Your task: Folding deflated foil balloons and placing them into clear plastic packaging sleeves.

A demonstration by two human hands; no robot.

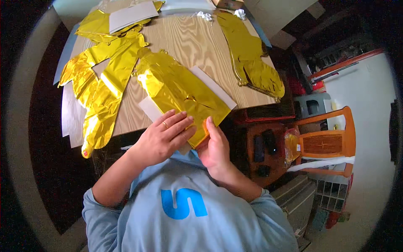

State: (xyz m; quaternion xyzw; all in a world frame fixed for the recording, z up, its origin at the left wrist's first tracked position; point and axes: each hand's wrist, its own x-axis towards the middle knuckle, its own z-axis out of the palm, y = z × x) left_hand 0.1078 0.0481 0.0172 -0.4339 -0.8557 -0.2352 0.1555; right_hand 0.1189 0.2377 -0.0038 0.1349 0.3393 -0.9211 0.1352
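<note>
A flat gold foil balloon (180,84) lies in front of me at the table's near edge, its near end folded over. White card (215,87) sticks out from under it on the right and at the lower left. My left hand (161,137), with a ring on one finger, rests on the near part of the foil, fingers stretched out and lying flat. At the near right edge of the foil my right hand (215,148) grips the balloon, thumb up along the fold. The fingers of that hand are partly hidden below the foil.
On the wood-grain table (184,33), another gold foil balloon (105,80) lies at left, its tip over the edge. One more gold balloon (247,54) lies at right. White cards (133,17) rest on gold foil at the far left. A wooden chair (325,143) stands at right.
</note>
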